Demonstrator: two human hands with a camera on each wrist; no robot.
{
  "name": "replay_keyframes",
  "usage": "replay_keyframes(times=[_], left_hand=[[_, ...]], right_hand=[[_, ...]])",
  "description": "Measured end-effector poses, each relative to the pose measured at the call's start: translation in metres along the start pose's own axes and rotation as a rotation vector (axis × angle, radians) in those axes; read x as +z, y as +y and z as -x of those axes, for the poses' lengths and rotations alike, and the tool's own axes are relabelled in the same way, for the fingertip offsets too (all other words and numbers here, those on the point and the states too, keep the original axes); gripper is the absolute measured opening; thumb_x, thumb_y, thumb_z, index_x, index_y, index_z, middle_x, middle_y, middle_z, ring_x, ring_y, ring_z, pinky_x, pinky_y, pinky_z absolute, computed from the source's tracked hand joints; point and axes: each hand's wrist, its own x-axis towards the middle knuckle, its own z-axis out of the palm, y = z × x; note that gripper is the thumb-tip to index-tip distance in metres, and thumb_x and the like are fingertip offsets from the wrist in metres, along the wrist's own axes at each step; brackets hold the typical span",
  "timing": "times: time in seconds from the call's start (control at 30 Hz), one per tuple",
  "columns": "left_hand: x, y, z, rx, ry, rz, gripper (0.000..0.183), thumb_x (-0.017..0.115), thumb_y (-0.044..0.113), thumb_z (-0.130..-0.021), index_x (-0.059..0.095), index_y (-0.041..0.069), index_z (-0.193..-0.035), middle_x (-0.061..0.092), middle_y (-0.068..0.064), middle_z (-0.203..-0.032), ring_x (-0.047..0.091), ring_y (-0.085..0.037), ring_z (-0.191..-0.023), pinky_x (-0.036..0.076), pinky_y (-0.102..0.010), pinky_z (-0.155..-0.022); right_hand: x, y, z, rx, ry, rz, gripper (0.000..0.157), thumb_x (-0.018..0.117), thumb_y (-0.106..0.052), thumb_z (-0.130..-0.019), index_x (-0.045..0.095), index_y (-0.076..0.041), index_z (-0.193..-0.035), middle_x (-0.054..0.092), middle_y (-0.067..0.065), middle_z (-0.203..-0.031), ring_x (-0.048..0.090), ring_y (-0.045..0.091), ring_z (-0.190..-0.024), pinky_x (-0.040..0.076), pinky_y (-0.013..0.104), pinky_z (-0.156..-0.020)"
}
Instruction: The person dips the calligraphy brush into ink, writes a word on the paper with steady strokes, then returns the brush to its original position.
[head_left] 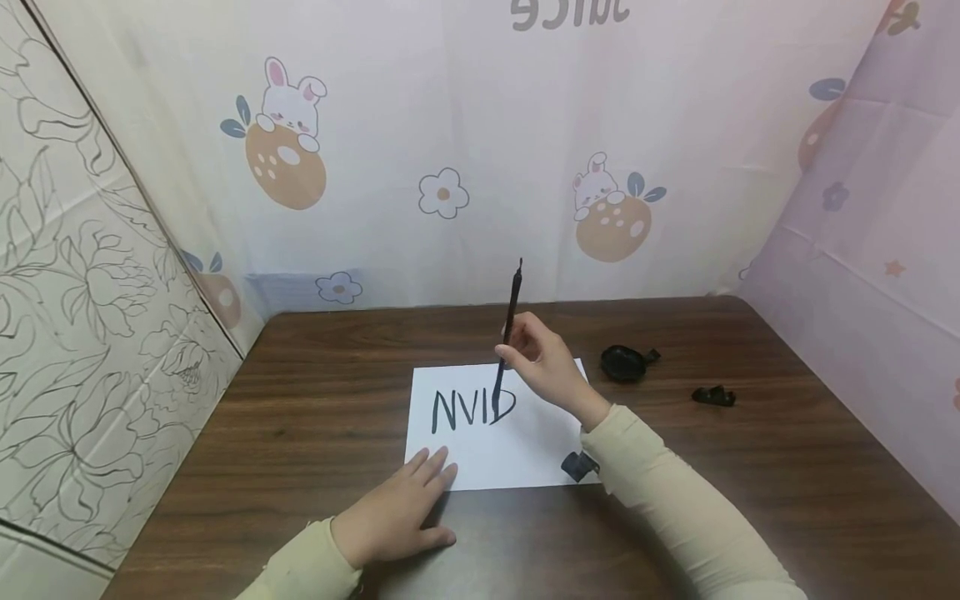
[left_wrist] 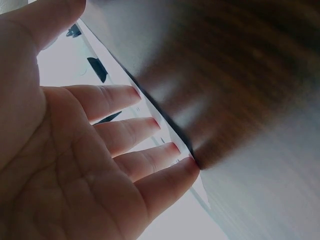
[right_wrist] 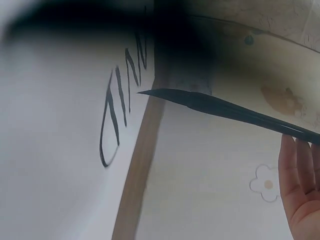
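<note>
A long dark writing brush (head_left: 509, 321) is pinched between the thumb and fingers of my right hand (head_left: 551, 367), its handle leaning slightly and its bristles downward. Beneath it lies a white sheet of paper (head_left: 517, 462) bearing the black letters NVID (head_left: 445, 412). In the right wrist view the pointed black bristles (right_wrist: 200, 101) appear lifted off the paper, apart from the strokes. My left hand (head_left: 401, 508) rests palm down at the sheet's lower left edge, its straight fingers touching the paper. The left wrist view shows those fingers (left_wrist: 127, 135) spread along the paper's edge.
Right of the paper sit a black oval dish (head_left: 624, 364) and a small black object (head_left: 714, 396), possibly a brush rest. A dark piece (head_left: 577, 465) is by the right cuff. The brown wooden table (head_left: 322, 375) meets a patterned curtain (head_left: 390, 250) behind.
</note>
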Motion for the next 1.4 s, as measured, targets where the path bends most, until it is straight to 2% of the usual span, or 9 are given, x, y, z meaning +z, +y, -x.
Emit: replay_keyframes(times=[0.1,0.33,0.67,0.9,1.1,1.23,1.4], left_hand=[[-0.001,0.0,0.0,-0.001,-0.002,0.004,0.079,0.066,0.052,-0.087,0.042,0.009,-0.149,0.033,-0.016,-0.158,0.032,-0.041,-0.145,0.034,-0.053,-0.115],[0.001,-0.001,0.0,0.002,-0.005,0.005,0.079,0.066,0.053,-0.087,0.041,0.009,-0.149,0.032,-0.016,-0.159,0.031,-0.041,-0.145,0.034,-0.053,-0.115],[0.002,-0.002,0.0,0.006,0.0,0.008,0.08,0.066,0.053,-0.087,0.041,0.009,-0.149,0.032,-0.016,-0.159,0.032,-0.041,-0.145,0.034,-0.054,-0.115],[0.001,-0.002,0.0,0.003,-0.008,0.009,0.08,0.065,0.053,-0.087,0.041,0.009,-0.149,0.032,-0.016,-0.159,0.032,-0.041,-0.145,0.034,-0.054,-0.114],[0.002,-0.002,0.0,0.014,0.008,-0.004,0.079,0.066,0.052,-0.087,0.041,0.007,-0.148,0.033,-0.017,-0.158,0.032,-0.042,-0.144,0.034,-0.053,-0.115],[0.002,-0.002,0.0,0.021,0.022,-0.013,0.079,0.066,0.051,-0.087,0.042,0.006,-0.148,0.034,-0.018,-0.157,0.032,-0.042,-0.144,0.034,-0.052,-0.115],[0.003,-0.003,-0.001,0.016,0.016,-0.011,0.079,0.066,0.051,-0.087,0.042,0.007,-0.148,0.033,-0.017,-0.158,0.032,-0.041,-0.145,0.034,-0.052,-0.115]], right_hand=[[-0.006,0.002,-0.002,0.007,0.012,0.009,0.024,0.066,-0.008,-0.093,0.055,-0.005,-0.114,0.062,0.011,-0.093,0.065,0.022,-0.078,0.055,0.029,-0.071],[-0.02,0.009,-0.003,-0.034,0.05,0.049,0.02,0.065,-0.013,-0.094,0.055,-0.008,-0.111,0.064,0.006,-0.093,0.063,0.016,-0.08,0.054,0.027,-0.072],[-0.031,0.022,-0.004,-0.003,0.097,0.073,0.02,0.064,-0.013,-0.095,0.053,-0.006,-0.11,0.063,0.009,-0.095,0.064,0.02,-0.079,0.055,0.025,-0.067],[-0.032,0.033,-0.003,0.03,0.141,0.08,0.019,0.064,-0.013,-0.095,0.052,-0.007,-0.107,0.064,0.009,-0.094,0.064,0.02,-0.08,0.055,0.025,-0.068],[-0.028,0.041,-0.002,0.038,0.179,0.065,0.019,0.065,-0.013,-0.095,0.052,-0.005,-0.106,0.063,0.01,-0.093,0.063,0.018,-0.078,0.054,0.02,-0.067],[-0.026,0.045,-0.001,0.016,0.187,0.072,0.019,0.065,-0.013,-0.095,0.053,-0.004,-0.105,0.063,0.011,-0.092,0.061,0.017,-0.078,0.052,0.019,-0.067],[-0.025,0.047,-0.001,0.029,0.177,0.08,0.018,0.065,-0.013,-0.095,0.052,-0.006,-0.106,0.062,0.008,-0.092,0.059,0.016,-0.079,0.05,0.02,-0.066]])
